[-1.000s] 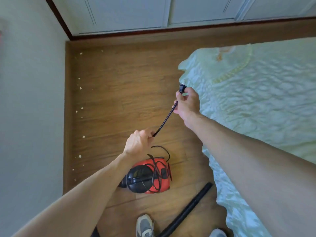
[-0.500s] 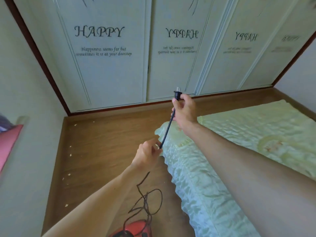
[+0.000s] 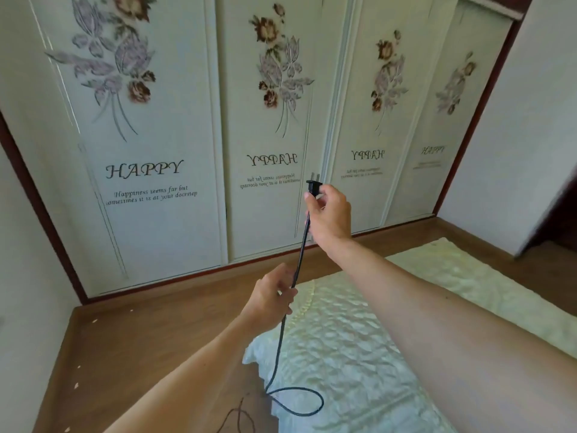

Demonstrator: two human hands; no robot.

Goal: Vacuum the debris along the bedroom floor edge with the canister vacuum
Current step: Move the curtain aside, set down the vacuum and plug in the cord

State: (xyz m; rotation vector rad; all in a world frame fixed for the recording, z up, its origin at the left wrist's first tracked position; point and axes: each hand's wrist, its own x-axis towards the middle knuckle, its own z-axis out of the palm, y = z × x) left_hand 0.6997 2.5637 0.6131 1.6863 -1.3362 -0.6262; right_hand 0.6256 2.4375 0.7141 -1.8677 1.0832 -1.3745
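Well, between your 7 and 8 o'clock the debris [image 3: 76, 385] lies as pale specks scattered on the wooden floor [image 3: 150, 345], close along the foot of the left wall [image 3: 22, 276]; a few more specks sit near the corner, just before the sliding wardrobe doors [image 3: 162, 232]; those doors fill your 12 o'clock, printed with flowers and the word HAPPY, mirrored on the middle panels. Your left hand [image 3: 271, 296], at 6 o'clock just below centre, has its fingers curled round the black power cord [image 3: 300, 250] and is clamped on it; from that fist the cord runs straight up to your right hand, and downward it hangs and lies in a loop on the bed's near corner. Your right hand [image 3: 327, 214], just right of centre at 3 o'clock, pinches the two-pin plug [image 3: 313, 186] between thumb and fingers, prongs pointing up toward the doors. The bed [image 3: 374, 354], under a pale green quilted cover, spreads from 5 to 3 o'clock; beyond it stand a white wall [image 3: 515, 151] at 2 o'clock and a dark doorway [image 3: 562, 214] at 3 o'clock.
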